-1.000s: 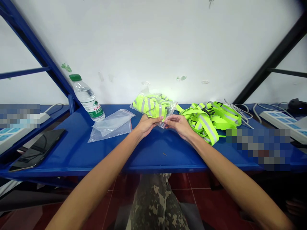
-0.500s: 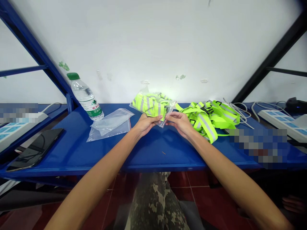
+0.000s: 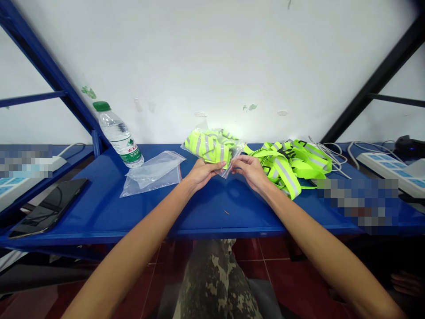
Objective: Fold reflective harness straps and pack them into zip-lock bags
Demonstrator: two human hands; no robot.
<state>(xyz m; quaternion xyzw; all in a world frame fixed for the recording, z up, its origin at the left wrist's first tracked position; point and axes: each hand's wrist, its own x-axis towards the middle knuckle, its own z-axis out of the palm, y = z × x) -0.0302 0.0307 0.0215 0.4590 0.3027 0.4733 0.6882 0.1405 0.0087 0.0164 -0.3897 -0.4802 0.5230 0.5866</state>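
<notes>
A clear zip bag (image 3: pixel 235 160) with folded neon-yellow reflective straps (image 3: pixel 212 146) inside is held above the blue table. My left hand (image 3: pixel 203 173) grips the bag's lower side, its thumb on top of the plastic. My right hand (image 3: pixel 249 170) pinches the bag's right-hand edge, where a red zip line shows. To the right of my right hand lies a loose heap of reflective straps (image 3: pixel 288 166) with black buckles. Left of my left hand, flat zip bags (image 3: pixel 154 170) lie overlapping on the table.
A water bottle (image 3: pixel 119 137) with a green cap stands at the back left of the blue table (image 3: pixel 212 217). A dark phone (image 3: pixel 49 206) lies near the left edge. Power strips (image 3: pixel 392 170) and white cables (image 3: pixel 332 157) are at the sides. A wall rises behind.
The bag and both hands have shifted very slightly to the right. My right fingers have moved a little along the bag's edge. Everything else stays in place.
</notes>
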